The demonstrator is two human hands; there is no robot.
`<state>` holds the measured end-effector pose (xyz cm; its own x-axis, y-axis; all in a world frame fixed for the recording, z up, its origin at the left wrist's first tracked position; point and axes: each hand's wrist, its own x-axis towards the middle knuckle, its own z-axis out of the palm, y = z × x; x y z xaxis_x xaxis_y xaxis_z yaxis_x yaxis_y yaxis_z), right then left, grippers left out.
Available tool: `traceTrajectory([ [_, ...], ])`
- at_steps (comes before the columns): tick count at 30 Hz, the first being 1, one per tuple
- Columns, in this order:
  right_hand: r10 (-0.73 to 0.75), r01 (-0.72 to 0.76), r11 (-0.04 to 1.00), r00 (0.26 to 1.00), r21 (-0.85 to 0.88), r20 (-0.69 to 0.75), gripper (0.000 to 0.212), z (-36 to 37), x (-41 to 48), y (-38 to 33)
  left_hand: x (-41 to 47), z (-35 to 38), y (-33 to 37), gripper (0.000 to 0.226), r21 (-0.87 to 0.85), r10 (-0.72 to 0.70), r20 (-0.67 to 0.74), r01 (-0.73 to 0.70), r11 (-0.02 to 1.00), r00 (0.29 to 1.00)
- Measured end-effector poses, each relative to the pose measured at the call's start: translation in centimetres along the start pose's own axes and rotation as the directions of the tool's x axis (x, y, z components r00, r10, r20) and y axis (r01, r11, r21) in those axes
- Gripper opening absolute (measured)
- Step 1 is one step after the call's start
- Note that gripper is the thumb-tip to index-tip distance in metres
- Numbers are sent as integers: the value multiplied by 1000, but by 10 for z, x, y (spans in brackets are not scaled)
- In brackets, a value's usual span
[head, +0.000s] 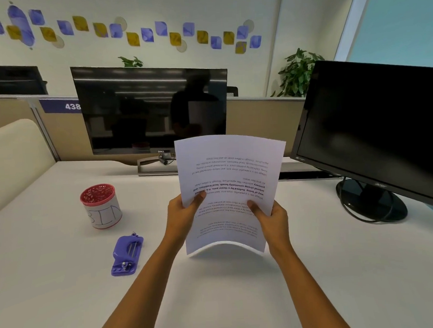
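A person holds a thin stack of printed sheets upright above the middle of the white desk, lower edge clear of the surface and bowed into a gentle arch. The left hand pinches the left edge, thumb pressed flat on the front page and fingers hidden behind. The right hand pinches the right edge the same way, thumb on the print. Gripping both sides low down probably keeps the pages squared together and stiff enough to stand, and the slight inward squeeze would explain the curve at the bottom. The text faces the person but reads upside down, so the stack likely needs turning or is simply being aligned rather than read. To the left on the desk stands a red-rimmed cup with "BIN" handwritten on its paper wrap. Nearer the person lies a purple plastic tool with metal rods, within easy reach of the left hand. A dark Dell monitor stands at the far edge, and a second dark monitor stands at the right.
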<state>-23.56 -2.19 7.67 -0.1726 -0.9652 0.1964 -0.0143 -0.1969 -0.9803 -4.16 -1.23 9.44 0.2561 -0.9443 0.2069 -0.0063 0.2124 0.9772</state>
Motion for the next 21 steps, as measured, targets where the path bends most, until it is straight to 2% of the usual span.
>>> traceTrajectory([
  [2, -20, 20, 1000, 1000, 10, 21, 18, -1, 3, -4, 1, 0, 4, 6, -13, 8, -6, -8, 1000, 1000],
  [5, -15, 14, 1000, 998, 10, 63, 20, -4, 7, -7, 3, -3, 8, 16, -11, 8, 0, -8, 1000, 1000],
  [12, -14, 16, 999, 996, -29, 85, 14, -9, 9, -1, 4, -8, 3, 8, -6, -42, 35, 42, 999, 998],
  [14, -31, 33, 999, 997, -29, 77, 15, -14, 11, -1, 3, -8, 5, 3, -84, -29, 30, 32, 996, 999],
  [17, -24, 25, 999, 1000, -49, 11, 17, -28, 16, 1, 4, -10, 6, 9, -258, -50, -44, 37, 965, 998],
  [21, 78, -75, 991, 997, 112, -21, 27, -38, 15, 6, 4, -11, 6, 18, -500, -141, -100, 73, 863, 985],
])
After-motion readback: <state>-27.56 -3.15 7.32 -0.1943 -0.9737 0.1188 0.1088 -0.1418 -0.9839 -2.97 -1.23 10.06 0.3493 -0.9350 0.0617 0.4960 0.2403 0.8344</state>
